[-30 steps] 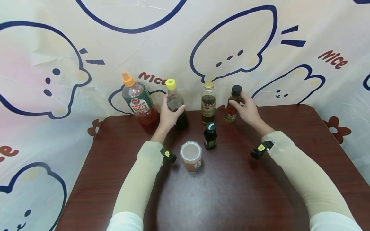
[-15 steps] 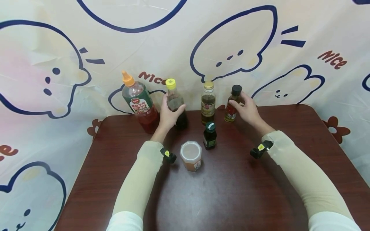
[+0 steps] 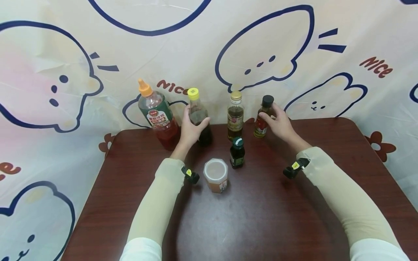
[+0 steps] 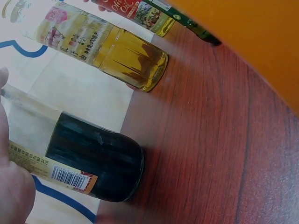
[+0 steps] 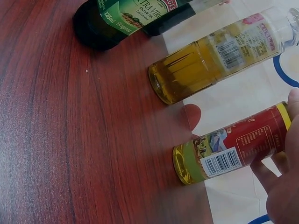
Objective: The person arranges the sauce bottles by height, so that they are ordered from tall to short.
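My left hand (image 3: 190,132) grips a yellow-capped bottle (image 3: 205,137) of dark liquid at its upper part, thumb on its right side. In the left wrist view this bottle (image 4: 98,151) stands on the table, with a barcode on its label. To the right, my right hand (image 3: 281,126) holds a small black-capped olive oil bottle (image 3: 260,127) between thumb and fingers. Its red label and barcode face the right wrist view, where the oil bottle (image 5: 229,149) rests on the table near the wall. A gold-capped bottle (image 3: 235,119) of amber liquid stands between the two hands.
Left of my left hand leans into view a large red sauce bottle (image 3: 160,117) with an orange nozzle. A small dark green-capped olive oil bottle (image 3: 237,155) and a white-lidded jar (image 3: 216,177) stand nearer on the brown table (image 3: 248,217). A printed cloth (image 3: 183,54) hangs behind.
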Demonstrator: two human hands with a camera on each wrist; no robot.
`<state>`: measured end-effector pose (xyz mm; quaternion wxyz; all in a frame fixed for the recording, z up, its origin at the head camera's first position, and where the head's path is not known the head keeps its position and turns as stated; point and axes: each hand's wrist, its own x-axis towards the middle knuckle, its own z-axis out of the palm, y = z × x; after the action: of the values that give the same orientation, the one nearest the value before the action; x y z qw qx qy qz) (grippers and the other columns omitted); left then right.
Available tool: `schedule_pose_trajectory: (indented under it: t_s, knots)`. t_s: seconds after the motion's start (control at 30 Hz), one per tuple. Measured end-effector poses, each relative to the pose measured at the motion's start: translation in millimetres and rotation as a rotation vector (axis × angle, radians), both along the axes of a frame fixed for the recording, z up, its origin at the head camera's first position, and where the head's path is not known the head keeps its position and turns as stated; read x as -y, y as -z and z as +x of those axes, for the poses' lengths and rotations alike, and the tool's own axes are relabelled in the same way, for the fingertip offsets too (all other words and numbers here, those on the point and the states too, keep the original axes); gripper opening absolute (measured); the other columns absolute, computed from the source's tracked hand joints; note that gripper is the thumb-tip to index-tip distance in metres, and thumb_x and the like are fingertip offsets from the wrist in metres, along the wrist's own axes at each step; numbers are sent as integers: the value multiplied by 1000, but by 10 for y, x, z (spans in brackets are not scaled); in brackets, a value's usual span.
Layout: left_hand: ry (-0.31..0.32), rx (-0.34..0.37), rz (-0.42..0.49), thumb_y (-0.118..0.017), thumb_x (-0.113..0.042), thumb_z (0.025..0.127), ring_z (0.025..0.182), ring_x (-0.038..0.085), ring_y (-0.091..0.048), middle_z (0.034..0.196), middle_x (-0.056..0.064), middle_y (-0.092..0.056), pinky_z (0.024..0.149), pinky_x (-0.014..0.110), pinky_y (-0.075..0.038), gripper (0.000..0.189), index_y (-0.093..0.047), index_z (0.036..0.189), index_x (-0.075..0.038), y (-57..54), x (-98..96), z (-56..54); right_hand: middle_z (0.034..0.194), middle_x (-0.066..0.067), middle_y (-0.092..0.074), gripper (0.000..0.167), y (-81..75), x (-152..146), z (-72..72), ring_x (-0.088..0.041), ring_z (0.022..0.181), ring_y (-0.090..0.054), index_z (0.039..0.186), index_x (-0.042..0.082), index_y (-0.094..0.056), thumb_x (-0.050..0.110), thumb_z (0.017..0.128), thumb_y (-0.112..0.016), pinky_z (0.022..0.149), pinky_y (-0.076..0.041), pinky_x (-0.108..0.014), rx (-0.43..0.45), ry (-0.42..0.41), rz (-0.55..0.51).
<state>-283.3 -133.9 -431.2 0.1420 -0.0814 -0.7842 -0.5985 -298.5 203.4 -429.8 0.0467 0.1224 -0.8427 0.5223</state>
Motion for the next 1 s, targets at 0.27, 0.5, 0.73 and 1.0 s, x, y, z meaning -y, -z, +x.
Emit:
schedule_pose_trajectory:
  t_s: [0.27, 0.5, 0.73, 1.0]
  knots:
    - [9, 35, -1, -77, -16, 92, 141, 29, -39, 145, 14, -51, 119, 56, -25, 69, -36, 147, -10, -95, -30, 42, 143, -21, -54, 48, 6, -8, -17, -37, 139, -45, 140, 6, -49, 36, 104, -58, 112, -33, -66, -1, -22, 11]
    - [13, 58, 1, -74, -13, 93, 141, 30, -40, 145, 18, -50, 119, 55, -26, 64, -37, 145, -6, -361, -80, 270, 150, -23, -46, 50, -18, -3, 9, -39, 142, -40, 148, 4, -41, 29, 107, -52, 114, -32, -62, 57, -75, 18]
    - [11, 54, 11, -75, -11, 93, 140, 32, -41, 144, 19, -50, 119, 55, -27, 64, -38, 145, -5, -357, -85, 272, 154, -24, -39, 67, -46, -37, 59, -43, 144, -38, 156, 5, -26, 41, 106, -52, 114, -33, -61, 139, -91, 133]
    - [11, 30, 3, -74, -9, 93, 140, 32, -41, 144, 18, -50, 119, 56, -27, 64, -38, 145, -4, -343, -80, 259, 160, -28, -28, 81, -33, -197, 196, -47, 145, -33, 162, 8, -9, 46, 104, -52, 116, -29, -60, 186, -119, 205]
